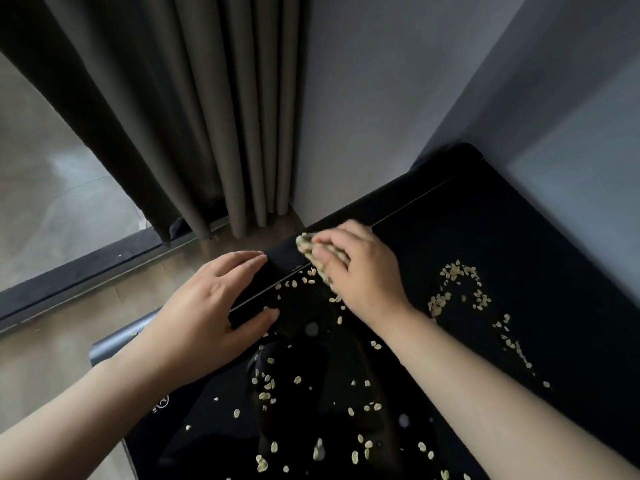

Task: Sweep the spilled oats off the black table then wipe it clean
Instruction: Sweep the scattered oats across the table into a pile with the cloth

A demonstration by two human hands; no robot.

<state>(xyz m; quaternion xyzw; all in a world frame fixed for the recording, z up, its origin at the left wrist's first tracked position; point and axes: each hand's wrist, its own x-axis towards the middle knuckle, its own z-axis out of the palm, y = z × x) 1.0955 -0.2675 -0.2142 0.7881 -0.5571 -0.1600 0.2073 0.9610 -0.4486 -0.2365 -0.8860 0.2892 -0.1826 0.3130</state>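
Black desk (519,237), grey curtains (207,116). Grips apart: right hand (363,275) pushes oats (310,249) toward ten o'clock. Left hand (211,303) should cup beneath the edge.

The one head-worn view looks steeply down on the table (502,244) from close above its near side, the top running out of frame below. It faces the table's far edge, with curtain (214,116) and wall (381,98) beyond and floor (52,358) left of it.

a dark pleated curtain (214,116) hangs beside a grey wall (381,98), above a wooden floor (121,299).
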